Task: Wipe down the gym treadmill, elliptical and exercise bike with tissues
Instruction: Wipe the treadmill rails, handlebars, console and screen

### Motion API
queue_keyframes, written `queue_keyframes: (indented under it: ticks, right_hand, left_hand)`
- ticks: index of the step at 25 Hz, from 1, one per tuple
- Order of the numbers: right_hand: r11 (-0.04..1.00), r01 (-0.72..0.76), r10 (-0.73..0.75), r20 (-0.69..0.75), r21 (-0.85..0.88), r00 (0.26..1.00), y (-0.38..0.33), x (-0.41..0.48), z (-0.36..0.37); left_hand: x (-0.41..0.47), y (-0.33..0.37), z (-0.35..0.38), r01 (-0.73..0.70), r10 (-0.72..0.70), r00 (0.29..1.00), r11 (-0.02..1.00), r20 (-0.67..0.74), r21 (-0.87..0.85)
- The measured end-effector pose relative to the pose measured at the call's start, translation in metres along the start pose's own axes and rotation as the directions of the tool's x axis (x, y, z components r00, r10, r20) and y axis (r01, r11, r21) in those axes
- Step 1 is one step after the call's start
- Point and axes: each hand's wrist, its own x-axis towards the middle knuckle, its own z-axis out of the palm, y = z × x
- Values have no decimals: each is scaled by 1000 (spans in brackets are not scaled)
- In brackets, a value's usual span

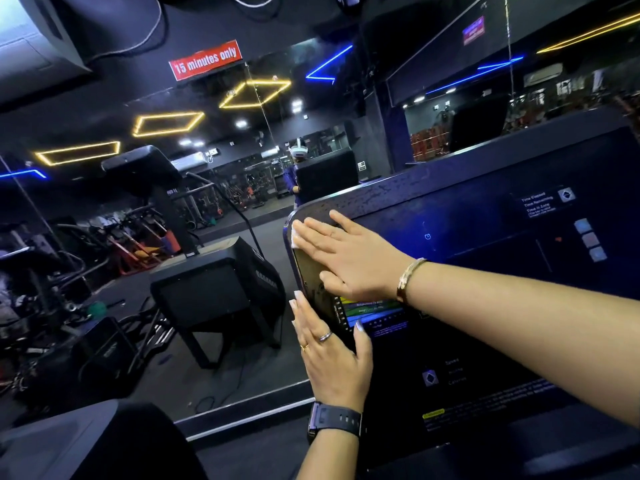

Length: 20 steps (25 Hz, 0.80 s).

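Our flat-fingered right hand presses a half-hidden tissue on the glossy, round-cornered console; our left hand apparently grips its edge.

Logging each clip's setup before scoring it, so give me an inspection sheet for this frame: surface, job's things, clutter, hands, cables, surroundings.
Surface: console of a cardio machine, dark, speckled along its top edge.
Job's things: white tissue at the console's upper left corner, mostly hidden under fingers.
Clutter: nothing seen.
Hands: right hand flat, pressing the tissue; left hand gripping the console's left edge.
Cables: black cable on the floor, seen in the mirror.
Surroundings: mirror wall reflecting gym equipment; red sign reading "15 minutes only".
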Motion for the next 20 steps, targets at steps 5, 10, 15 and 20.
queue_keyframes:
  ticks: [5, 10, 15, 20]
  right_hand:
    - [950, 297, -297, 11, -94, 955, 2, -47, 14]
    - [994, 109, -110, 33, 26, 993, -12, -71, 20]
    - [995, -104, 104, -38, -10, 994, 17, -78, 14]
    - [990, 140, -139, 43, -33, 989, 7, -110, 20]
  left_hand:
    - [1, -5, -4, -49, 49, 999, 997, -16, -52]
    - [-1, -6, -2, -64, 64, 998, 998, 5, 23]
    - [6, -10, 0, -67, 69, 998, 991, -12, 112]
    - [7, -8, 0, -80, 86, 996, 948, -4, 308]
